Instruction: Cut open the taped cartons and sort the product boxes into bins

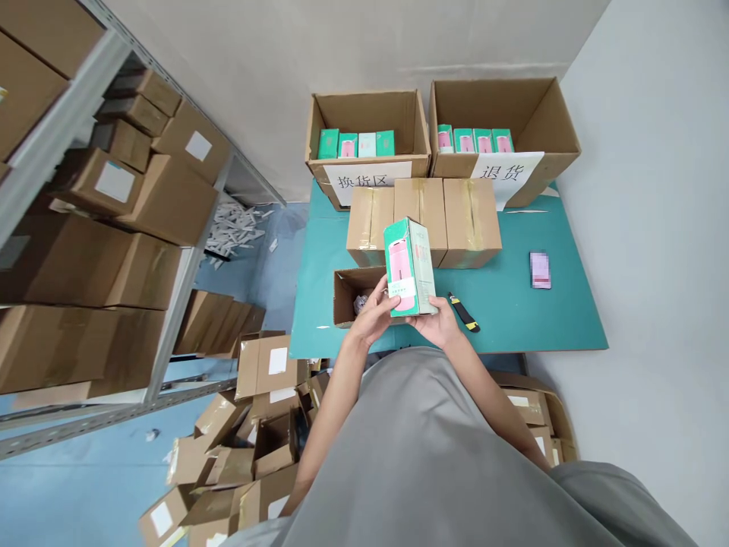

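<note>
Between both hands I hold a green and white product box with a pink device printed on its front, raised upright over the table's near side. My left hand grips its lower left edge, and my right hand grips its lower right corner. Under and left of it stands an opened small carton with crumpled wrapping inside, partly hidden by my left hand. A black and yellow box cutter lies just right of my right hand. Three taped cartons stand in a row behind the product box.
Two large cartons with paper signs, the left carton and the right carton, hold several green boxes at the table's back. A phone lies right on the green table. Loaded shelves and piled cartons are at left.
</note>
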A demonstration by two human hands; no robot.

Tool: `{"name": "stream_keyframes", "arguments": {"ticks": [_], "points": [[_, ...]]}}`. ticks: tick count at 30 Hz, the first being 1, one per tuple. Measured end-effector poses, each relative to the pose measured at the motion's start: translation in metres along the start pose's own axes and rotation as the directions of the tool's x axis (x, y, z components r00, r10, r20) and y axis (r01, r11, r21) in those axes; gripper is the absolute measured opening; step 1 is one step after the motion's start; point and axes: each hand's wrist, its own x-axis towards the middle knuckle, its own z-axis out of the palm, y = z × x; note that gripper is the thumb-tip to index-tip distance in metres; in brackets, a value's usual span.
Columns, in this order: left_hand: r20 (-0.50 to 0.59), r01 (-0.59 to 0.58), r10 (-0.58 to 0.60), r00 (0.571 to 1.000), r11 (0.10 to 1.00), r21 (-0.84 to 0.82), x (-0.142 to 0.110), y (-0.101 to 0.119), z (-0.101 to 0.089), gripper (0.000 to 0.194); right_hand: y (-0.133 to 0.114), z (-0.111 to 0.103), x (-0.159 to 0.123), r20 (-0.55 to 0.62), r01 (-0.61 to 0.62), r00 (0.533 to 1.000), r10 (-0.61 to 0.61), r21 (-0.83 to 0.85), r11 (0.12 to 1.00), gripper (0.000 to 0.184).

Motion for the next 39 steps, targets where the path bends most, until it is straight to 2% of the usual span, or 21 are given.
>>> {"name": "stream_keyframes", "arguments": {"ticks": [3,5,8,11,15,19,21,23,25,27,31,33,37,39], "points": [[-0.039,-0.036,0.037,0.999,0.999,0.022,0.002,-0.002,0.003,0.105,-0.002,-0.004,0.003,0.015,0.011,1.0,-0.01,-0.086,0.996,0.041],[-0.09,-0.082,0.085,0.992,0.996,0.04,0.006,-0.005,0.002,0.111,-0.004,-0.007,0.005,-0.002,0.037,0.999,-0.038,-0.211,0.977,0.048],[-0.184,-0.164,0.185,0.965,0.978,0.125,0.011,-0.008,0.0,0.119,-0.006,-0.008,0.004,-0.067,0.13,0.982,-0.178,-0.447,0.885,0.059],[-0.235,-0.218,0.275,0.932,0.945,0.242,0.014,-0.009,-0.004,0.121,-0.007,-0.003,-0.003,-0.044,0.282,0.916,-0.398,-0.634,0.72,0.067],[-0.248,-0.245,0.332,0.91,0.913,0.326,0.015,-0.008,-0.006,0.121,-0.003,0.009,-0.012,0.136,0.398,0.845,-0.516,-0.806,0.438,0.084],[-0.248,-0.256,0.386,0.889,0.866,0.43,0.016,-0.011,-0.003,0.116,0.003,0.018,-0.015,0.214,0.36,0.758,-0.616,-0.925,0.121,0.08],[-0.243,-0.272,0.418,0.875,0.841,0.468,0.017,-0.014,0.001,0.114,0.005,0.02,-0.015,0.221,0.32,0.722,-0.655,-0.947,0.035,0.08],[-0.227,-0.287,0.44,0.869,0.821,0.494,0.017,-0.016,0.004,0.111,0.008,0.021,-0.014,0.214,0.287,0.705,-0.676,-0.958,-0.003,0.083],[-0.215,-0.298,0.448,0.868,0.816,0.496,0.018,-0.017,0.005,0.112,0.009,0.02,-0.012,0.187,0.271,0.701,-0.689,-0.962,0.014,0.086],[-0.22,-0.302,0.434,0.874,0.838,0.454,0.018,-0.017,0.002,0.113,0.01,0.016,-0.009,0.133,0.288,0.712,-0.689,-0.951,0.115,0.085],[-0.24,-0.264,0.338,0.91,0.918,0.294,0.016,-0.012,-0.014,0.096,0.006,0.008,-0.004,0.003,0.371,0.815,-0.58,-0.771,0.518,0.081],[-0.245,-0.206,0.263,0.933,0.95,0.237,0.013,-0.01,-0.019,0.089,0.003,0.006,-0.003,-0.023,0.376,0.86,-0.509,-0.646,0.664,0.079],[-0.235,-0.055,0.098,0.967,0.981,0.185,0.006,-0.008,-0.019,0.079,-0.001,0.006,-0.005,-0.044,0.347,0.903,-0.427,-0.512,0.786,0.07],[-0.243,-0.05,0.101,0.965,0.977,0.206,0.004,-0.008,-0.014,0.076,-0.002,0.006,-0.004,-0.05,0.326,0.917,-0.395,-0.475,0.817,0.066]]}}
